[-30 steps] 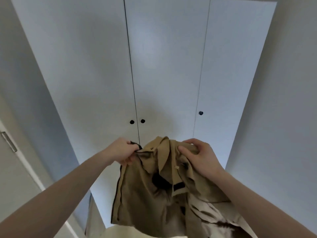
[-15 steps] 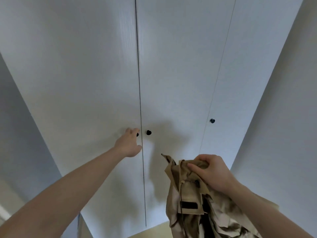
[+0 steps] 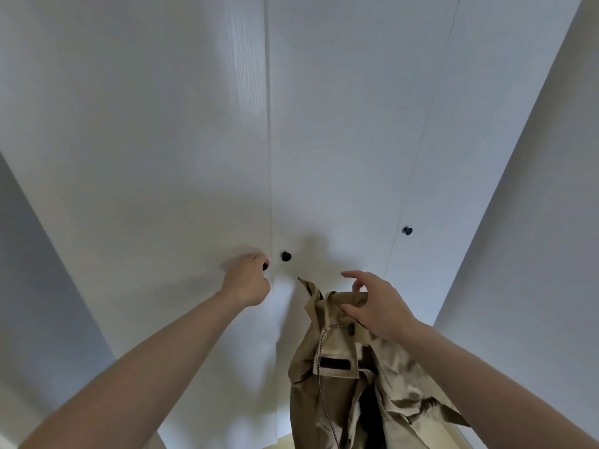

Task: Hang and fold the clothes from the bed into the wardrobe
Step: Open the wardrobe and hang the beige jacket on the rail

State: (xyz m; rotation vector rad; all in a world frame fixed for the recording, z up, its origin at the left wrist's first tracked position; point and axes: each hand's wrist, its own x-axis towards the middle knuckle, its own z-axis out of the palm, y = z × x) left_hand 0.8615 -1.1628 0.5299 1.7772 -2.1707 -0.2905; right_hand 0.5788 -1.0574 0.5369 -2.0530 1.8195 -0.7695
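Observation:
I stand close in front of the white wardrobe (image 3: 324,124), whose doors look shut. My left hand (image 3: 247,283) is at the left door's (image 3: 162,157) black knob (image 3: 265,266), with its fingers curled round the knob and most of it hidden. In my right hand (image 3: 379,306) hangs a khaki jacket (image 3: 337,384), held near its collar, the thumb pressing into the cloth while the forefingers lift off it. The jacket hangs down out of the frame's lower edge, just right of the door gap.
A second black knob (image 3: 286,256) sits on the middle door beside my left hand. A third knob (image 3: 407,230) is on the right door. Grey walls (image 3: 534,222) flank the wardrobe on both sides. A strip of pale floor shows at the bottom.
My left hand let go of the jacket, reached to the left door's knob and closed on it. My right hand now carries the jacket alone, and I have moved closer to the doors.

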